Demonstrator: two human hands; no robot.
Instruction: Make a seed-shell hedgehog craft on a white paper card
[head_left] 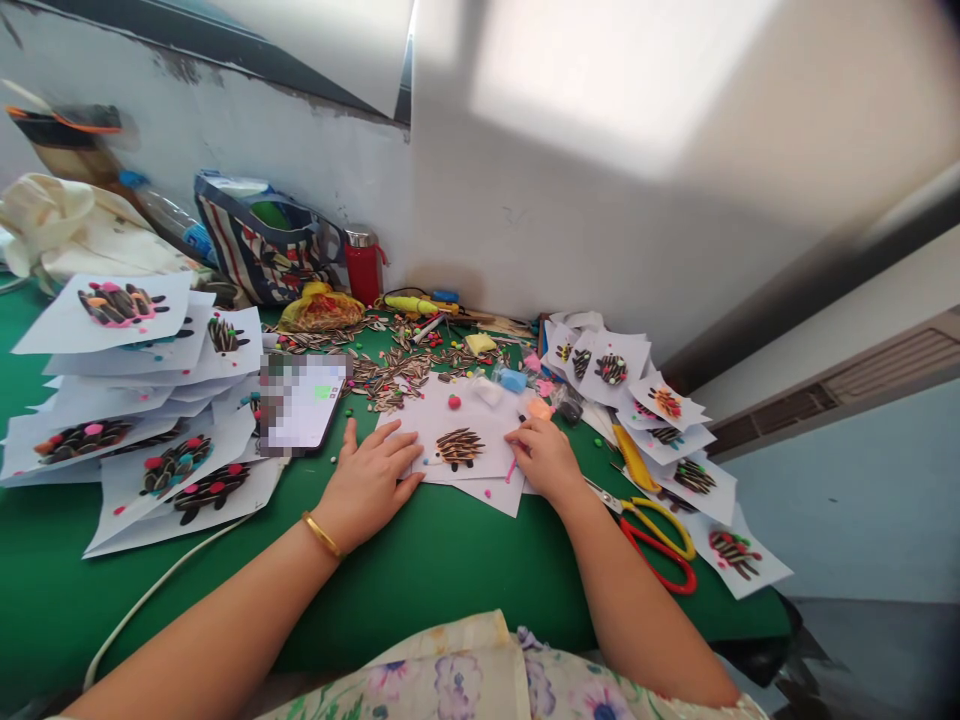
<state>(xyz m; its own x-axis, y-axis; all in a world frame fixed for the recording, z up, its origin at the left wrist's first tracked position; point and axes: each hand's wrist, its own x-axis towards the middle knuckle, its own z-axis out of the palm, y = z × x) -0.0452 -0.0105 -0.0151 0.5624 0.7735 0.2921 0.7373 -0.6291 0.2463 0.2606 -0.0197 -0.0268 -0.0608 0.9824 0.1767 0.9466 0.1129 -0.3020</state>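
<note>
A white paper sheet (397, 415) lies before me on the green table. On it is a hedgehog figure (459, 449) of striped sunflower seeds with small black feet, and a red ball (454, 402) above it. My left hand (379, 470) rests flat with fingers spread, fingertips on the sheet's left edge. At the right edge my right hand (546, 455) has its fingers drawn together in a pinch. What they hold, if anything, is hidden. A thin pink strip (511, 471) shows just below those fingertips. More paper (499, 497) sticks out underneath.
Stacks of decorated cards stand at left (135, 340) and right (667, 437). A phone (307, 405) lies left of the sheet, loose seeds (382, 375) behind. Scissors (660, 540) lie beside my right forearm. A red flask (363, 265) and striped bag (262, 240) stand by the wall.
</note>
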